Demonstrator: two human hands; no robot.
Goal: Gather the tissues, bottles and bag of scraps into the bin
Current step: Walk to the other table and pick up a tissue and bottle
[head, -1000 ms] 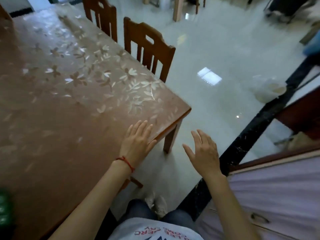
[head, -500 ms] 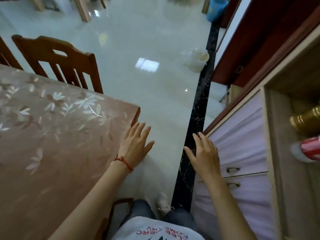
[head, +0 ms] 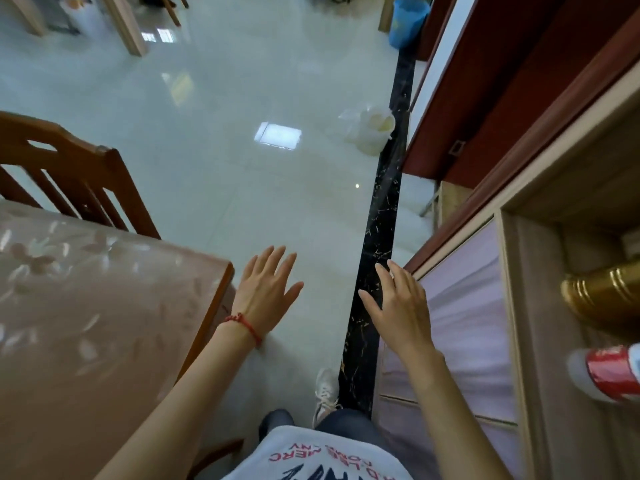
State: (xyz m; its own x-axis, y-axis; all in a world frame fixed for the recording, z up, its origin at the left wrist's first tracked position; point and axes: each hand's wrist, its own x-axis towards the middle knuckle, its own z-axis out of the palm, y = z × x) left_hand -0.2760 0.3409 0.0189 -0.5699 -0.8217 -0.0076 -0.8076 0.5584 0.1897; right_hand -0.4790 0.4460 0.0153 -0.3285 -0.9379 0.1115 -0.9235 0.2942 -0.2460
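Compared with the earlier frames, the view has turned away from the table [head: 104, 306] toward the floor and the cabinet [head: 467, 323], and both hands have left the table corner and now hang in the air in front of the body. Left hand [head: 265, 289], with a red string at the wrist, is spread with straight fingers and holds nothing; right hand [head: 398, 306] is also spread wide and empty, just beside the cabinet front. One of the task's things, the plastic bag [head: 367, 129] with pale scraps inside, lies on the glossy floor well ahead, touching or almost touching the black floor strip [head: 384, 220]. Farther behind it, at the top of the view, stands the blue bin [head: 407, 20]. I see no tissues here, and I cannot tell if the red can [head: 609, 372] on the shelf belongs to the task. I judge the person is walking to the bag. What could go wrong: the bag looks thin and its mouth seems open, so a grip on only one edge may tip it and spill scraps on the floor. Also the shiny floor may be slippery, and a fast step could cause a slide.
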